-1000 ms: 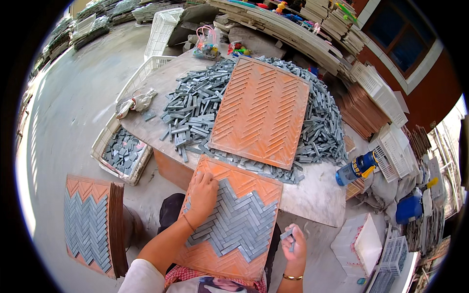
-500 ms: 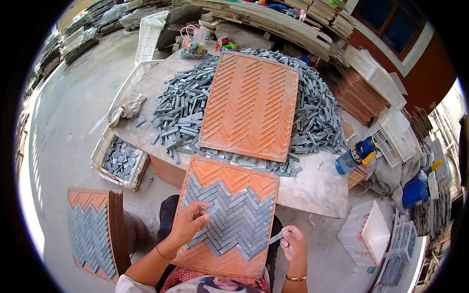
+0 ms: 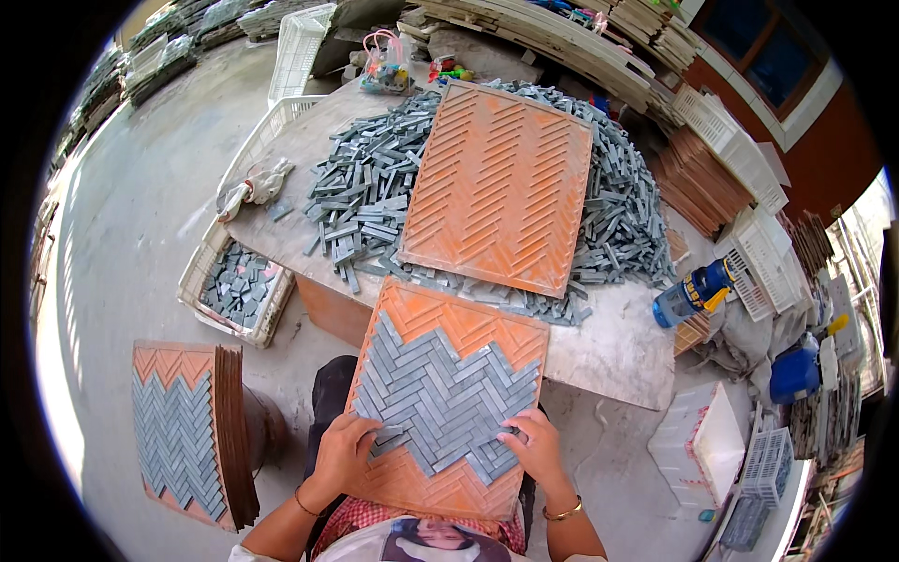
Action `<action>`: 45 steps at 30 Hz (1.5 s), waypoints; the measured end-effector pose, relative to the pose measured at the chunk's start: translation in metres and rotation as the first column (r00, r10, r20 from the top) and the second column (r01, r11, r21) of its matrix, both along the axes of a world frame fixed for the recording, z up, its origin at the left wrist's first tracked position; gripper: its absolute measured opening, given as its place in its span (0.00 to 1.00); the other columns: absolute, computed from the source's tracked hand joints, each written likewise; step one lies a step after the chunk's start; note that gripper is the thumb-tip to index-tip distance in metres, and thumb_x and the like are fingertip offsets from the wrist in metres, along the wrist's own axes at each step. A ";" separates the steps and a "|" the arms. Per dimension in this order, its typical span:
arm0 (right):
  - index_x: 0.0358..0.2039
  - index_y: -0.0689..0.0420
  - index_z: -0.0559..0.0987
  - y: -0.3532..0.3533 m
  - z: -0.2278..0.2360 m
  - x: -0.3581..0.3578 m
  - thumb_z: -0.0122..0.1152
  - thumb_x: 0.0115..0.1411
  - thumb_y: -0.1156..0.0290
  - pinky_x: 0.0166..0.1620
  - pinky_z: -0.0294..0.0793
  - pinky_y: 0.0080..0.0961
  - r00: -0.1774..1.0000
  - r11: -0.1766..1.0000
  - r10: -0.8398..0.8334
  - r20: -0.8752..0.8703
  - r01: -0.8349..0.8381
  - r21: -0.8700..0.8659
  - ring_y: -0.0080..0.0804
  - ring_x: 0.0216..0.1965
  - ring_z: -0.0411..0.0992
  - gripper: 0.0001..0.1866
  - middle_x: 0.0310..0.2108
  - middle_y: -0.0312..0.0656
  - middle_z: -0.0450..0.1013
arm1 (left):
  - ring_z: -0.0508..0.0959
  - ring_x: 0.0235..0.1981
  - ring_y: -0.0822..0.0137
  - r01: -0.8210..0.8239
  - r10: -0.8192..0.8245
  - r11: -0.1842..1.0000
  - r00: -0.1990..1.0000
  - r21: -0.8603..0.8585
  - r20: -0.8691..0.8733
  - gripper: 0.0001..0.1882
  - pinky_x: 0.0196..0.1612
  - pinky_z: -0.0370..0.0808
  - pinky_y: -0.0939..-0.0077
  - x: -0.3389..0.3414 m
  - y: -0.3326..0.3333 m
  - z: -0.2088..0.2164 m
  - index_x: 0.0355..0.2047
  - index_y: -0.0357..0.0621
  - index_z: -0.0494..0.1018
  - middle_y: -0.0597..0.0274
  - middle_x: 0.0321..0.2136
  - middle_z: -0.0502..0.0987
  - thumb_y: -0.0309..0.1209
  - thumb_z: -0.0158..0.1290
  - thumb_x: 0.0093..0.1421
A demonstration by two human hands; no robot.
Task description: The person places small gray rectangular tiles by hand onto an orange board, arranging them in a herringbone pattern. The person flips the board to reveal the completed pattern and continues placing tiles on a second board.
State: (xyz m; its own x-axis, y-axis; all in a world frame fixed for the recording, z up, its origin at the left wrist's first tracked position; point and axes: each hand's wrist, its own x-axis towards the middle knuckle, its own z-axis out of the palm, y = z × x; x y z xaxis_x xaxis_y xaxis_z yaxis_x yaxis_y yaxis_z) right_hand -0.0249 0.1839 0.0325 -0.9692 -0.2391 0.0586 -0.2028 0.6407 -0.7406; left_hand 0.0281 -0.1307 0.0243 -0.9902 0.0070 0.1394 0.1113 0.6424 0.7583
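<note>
On my lap lies an orange herringbone mould tray (image 3: pixel 433 487), its middle covered with grey strip tiles (image 3: pixel 449 384) in a zigzag pattern. My left hand (image 3: pixel 345 457) is at the tray's left edge, fingers pinched on a small grey tile (image 3: pixel 389 433) lying low over the pattern's left side. At the right edge, my right hand (image 3: pixel 536 448) pinches another tile (image 3: pixel 507 433), partly hidden by its fingertips. Whether either tile is fully seated cannot be told. An empty orange mould tray (image 3: pixel 496 187) rests ahead on a large heap of loose strip tiles (image 3: pixel 370 192).
The heap sits on a worktable (image 3: pixel 613 361). At left stand a stack of trays, the top one tiled (image 3: pixel 173 431), and a white crate (image 3: pixel 267 328) of tile pieces. A blue spray bottle (image 3: pixel 691 295) is on the table's right; a white foam box (image 3: pixel 698 445) stands below.
My right hand has moved left from beside the tray onto its right edge with a tile. My left hand has lowered toward the tray's left edge. The view has shifted slightly.
</note>
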 end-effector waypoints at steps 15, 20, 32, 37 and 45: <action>0.34 0.59 0.77 0.025 0.016 0.041 0.67 0.50 0.72 0.28 0.70 0.25 0.994 0.990 0.112 0.021 -0.113 0.082 0.33 0.25 0.71 0.11 0.33 0.43 0.73 | 0.72 0.32 0.56 0.103 -0.140 0.975 0.973 -0.199 -0.183 0.15 0.34 0.70 0.66 0.021 -0.016 0.014 0.32 0.42 0.75 0.59 0.28 0.72 0.21 0.60 0.41; 0.34 0.60 0.77 0.006 0.011 0.097 0.66 0.50 0.73 0.26 0.71 0.24 0.991 0.990 0.136 -0.008 -0.135 0.034 0.34 0.23 0.71 0.11 0.31 0.43 0.72 | 0.72 0.31 0.58 0.156 -0.175 0.965 0.982 -0.209 -0.076 0.16 0.34 0.71 0.67 0.069 -0.021 0.018 0.34 0.42 0.75 0.62 0.29 0.73 0.22 0.62 0.43; 0.36 0.60 0.75 -0.026 -0.003 0.107 0.65 0.51 0.74 0.31 0.74 0.32 0.999 0.994 -0.024 -0.021 0.026 0.109 0.43 0.29 0.73 0.12 0.31 0.45 0.71 | 0.73 0.31 0.57 0.067 -0.083 0.985 0.991 -0.157 -0.101 0.15 0.33 0.71 0.67 0.090 -0.013 0.001 0.33 0.41 0.75 0.60 0.31 0.76 0.21 0.62 0.42; 0.34 0.61 0.75 -0.031 -0.013 0.106 0.66 0.50 0.75 0.34 0.73 0.34 0.996 0.993 -0.063 -0.060 0.068 0.091 0.46 0.32 0.71 0.12 0.30 0.47 0.71 | 0.73 0.30 0.57 0.059 -0.072 0.991 0.992 -0.119 -0.103 0.16 0.33 0.71 0.66 0.087 -0.009 0.004 0.33 0.41 0.75 0.59 0.31 0.75 0.20 0.62 0.41; 0.34 0.60 0.75 -0.034 -0.018 0.104 0.67 0.50 0.74 0.33 0.71 0.33 0.994 0.995 -0.081 -0.075 0.085 0.050 0.43 0.32 0.70 0.11 0.29 0.46 0.70 | 0.74 0.31 0.56 0.081 -0.088 0.995 0.991 -0.065 -0.105 0.16 0.34 0.72 0.66 0.080 0.001 0.005 0.33 0.41 0.75 0.58 0.30 0.75 0.20 0.63 0.41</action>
State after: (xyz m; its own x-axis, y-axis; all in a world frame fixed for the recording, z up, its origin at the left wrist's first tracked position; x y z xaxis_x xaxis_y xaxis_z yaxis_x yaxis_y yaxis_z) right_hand 0.0789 0.1503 0.0143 -0.9795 -0.1626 0.1191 -0.1993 0.6958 -0.6900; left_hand 0.1083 -0.1297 0.0297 -0.9650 0.1020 0.2416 0.2459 0.6716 0.6989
